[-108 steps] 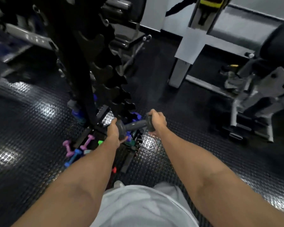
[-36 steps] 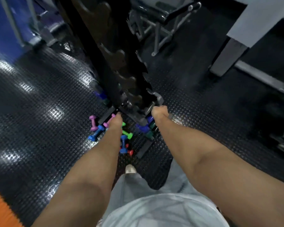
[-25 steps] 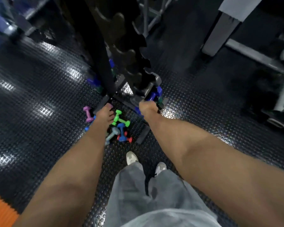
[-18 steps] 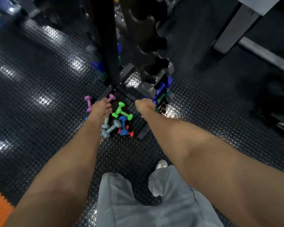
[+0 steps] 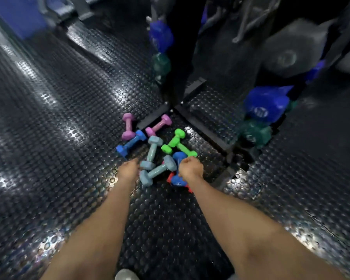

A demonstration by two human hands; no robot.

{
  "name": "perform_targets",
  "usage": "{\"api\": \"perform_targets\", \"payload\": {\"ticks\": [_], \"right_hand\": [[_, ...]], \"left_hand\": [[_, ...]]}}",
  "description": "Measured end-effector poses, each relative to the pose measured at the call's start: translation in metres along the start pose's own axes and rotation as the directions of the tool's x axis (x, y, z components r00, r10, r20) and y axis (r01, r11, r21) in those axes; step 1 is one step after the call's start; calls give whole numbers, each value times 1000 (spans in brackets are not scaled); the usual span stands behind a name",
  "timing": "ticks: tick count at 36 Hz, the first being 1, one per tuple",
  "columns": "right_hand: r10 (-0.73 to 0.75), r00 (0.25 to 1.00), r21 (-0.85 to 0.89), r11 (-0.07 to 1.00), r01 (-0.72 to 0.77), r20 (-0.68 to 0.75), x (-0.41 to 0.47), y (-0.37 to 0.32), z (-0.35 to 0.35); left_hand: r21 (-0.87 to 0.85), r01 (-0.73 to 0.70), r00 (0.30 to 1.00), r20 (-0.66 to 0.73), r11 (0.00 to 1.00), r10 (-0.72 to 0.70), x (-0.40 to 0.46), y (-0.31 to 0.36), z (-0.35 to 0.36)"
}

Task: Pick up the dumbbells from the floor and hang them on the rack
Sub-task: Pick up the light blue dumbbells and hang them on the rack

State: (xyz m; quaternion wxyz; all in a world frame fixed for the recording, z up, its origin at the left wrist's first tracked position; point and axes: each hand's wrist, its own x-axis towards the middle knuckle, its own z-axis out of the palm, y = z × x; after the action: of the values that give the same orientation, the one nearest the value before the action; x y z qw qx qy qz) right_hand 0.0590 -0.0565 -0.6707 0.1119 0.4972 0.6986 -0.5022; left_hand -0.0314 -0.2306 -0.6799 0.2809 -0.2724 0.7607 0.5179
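since the grey dumbbell went onto the rack (image 5: 182, 63), you've dropped both arms to the floor pile; your right hand (image 5: 191, 168) looks clenched over the dark blue dumbbell (image 5: 178, 179), though blur makes the grasp uncertain; your left hand (image 5: 129, 168) sits beside the pale blue pair (image 5: 157, 171), grip unreadable; pink, green, blue and red ones still lie on the floor, so most remains.

Grey dumbbell gone from both hands since three seconds back. Left hand (image 5: 129, 168) lowered beside the pale blue dumbbells (image 5: 157, 171); right hand (image 5: 190, 168) dropped onto the dark blue dumbbell (image 5: 177, 179), fingers curled over it.
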Motion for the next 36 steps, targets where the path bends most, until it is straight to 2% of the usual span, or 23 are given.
{"api": "perform_targets", "payload": {"ticks": [6,13,15,17,19,22,25,28,30,33,36], "right_hand": [[-118,990,-74,991,112,-83,74,33,45],[-223,973,0,975,223,-67,133,50,79],[-289,955,15,957,291,-58,144,54,90],[-354,935,-15,935,354,-18,155,55,103],[-382,920,-72,919,388,88,158,53,116],[-406,896,-232,868,439,180,154,51,134],[-415,905,-284,861,423,89,157,55,144],[-392,920,-212,901,377,-27,164,61,145],[-415,904,-277,885,373,-108,165,63,149],[-462,854,-507,809,297,-238,160,68,161],[-394,861,-503,842,197,-322,157,65,169]], "left_hand": [[-32,-44,999,-13,999,44,83,-56,23],[87,-74,989,-125,994,84,130,-92,45],[61,-77,984,-157,995,86,138,-103,47],[31,-73,981,-177,997,78,148,-111,49],[18,-73,975,-208,997,75,158,-114,53],[111,-48,960,-271,993,77,171,-115,60],[200,59,936,-351,978,15,176,-119,72],[144,145,912,-403,979,-76,177,-132,81],[76,125,916,-393,989,-86,180,-142,84],[71,69,927,-372,995,-38,186,-151,84],[171,76,937,-349,982,-12,188,-153,84]]}}
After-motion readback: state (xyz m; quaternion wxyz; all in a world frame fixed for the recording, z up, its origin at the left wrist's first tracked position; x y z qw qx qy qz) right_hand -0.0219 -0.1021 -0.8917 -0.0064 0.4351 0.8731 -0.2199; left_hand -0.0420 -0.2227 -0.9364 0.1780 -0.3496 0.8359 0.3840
